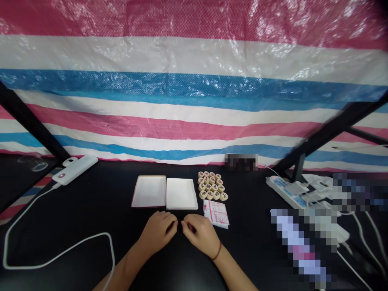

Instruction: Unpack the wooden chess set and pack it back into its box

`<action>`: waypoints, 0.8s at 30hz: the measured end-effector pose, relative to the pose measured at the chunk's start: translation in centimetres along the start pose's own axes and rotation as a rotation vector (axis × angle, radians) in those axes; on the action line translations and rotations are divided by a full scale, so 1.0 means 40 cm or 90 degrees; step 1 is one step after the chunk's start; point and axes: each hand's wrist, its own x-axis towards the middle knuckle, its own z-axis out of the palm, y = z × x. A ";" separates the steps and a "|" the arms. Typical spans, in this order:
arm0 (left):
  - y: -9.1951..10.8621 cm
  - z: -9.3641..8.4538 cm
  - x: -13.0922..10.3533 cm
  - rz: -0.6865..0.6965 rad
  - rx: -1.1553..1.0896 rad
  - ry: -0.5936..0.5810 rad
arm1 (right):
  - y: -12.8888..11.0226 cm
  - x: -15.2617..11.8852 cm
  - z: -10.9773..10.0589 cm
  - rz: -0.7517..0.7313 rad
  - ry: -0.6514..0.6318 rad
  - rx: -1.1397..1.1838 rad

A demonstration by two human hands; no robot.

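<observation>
My left hand (160, 229) rests on the black table with its fingers curled in, and I see nothing in it. Close beside it, my right hand (201, 233) is likewise curled, with a thin dark band at the wrist. Just beyond my hands lie two shallow open box halves side by side: a dark-edged box lid (150, 192) and a white box tray (181, 194). To their right, round Chinese chess pieces (210, 186) stand grouped in rows, red characters behind and black in front. A folded paper chessboard (216, 213) lies between them and my right hand.
A white power bank (75, 169) with a long white cable (72, 247) is on the left. At right are a power strip (286, 192), tangled cords and blurred-out objects. Black frame bars (327, 133) slant at both sides before a striped plastic sheet (182, 125).
</observation>
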 end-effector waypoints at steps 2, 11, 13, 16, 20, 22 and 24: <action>0.004 -0.008 -0.004 0.062 0.007 0.064 | 0.012 -0.020 -0.030 -0.011 0.092 -0.006; 0.009 -0.022 0.028 0.051 0.186 0.220 | 0.147 -0.147 -0.089 0.080 0.173 -0.282; 0.000 -0.011 0.028 0.043 0.202 0.207 | 0.157 -0.167 -0.085 0.097 0.144 -0.299; -0.008 0.005 0.017 0.048 0.192 0.183 | 0.147 -0.181 -0.083 0.114 0.135 -0.284; 0.000 0.012 -0.006 0.074 0.153 0.167 | 0.128 -0.186 -0.087 0.115 0.153 -0.246; 0.009 0.013 -0.016 0.087 0.134 0.158 | 0.124 -0.185 -0.091 0.113 0.183 -0.211; 0.019 0.015 -0.024 0.096 0.114 0.150 | 0.115 -0.175 -0.097 0.127 0.251 -0.161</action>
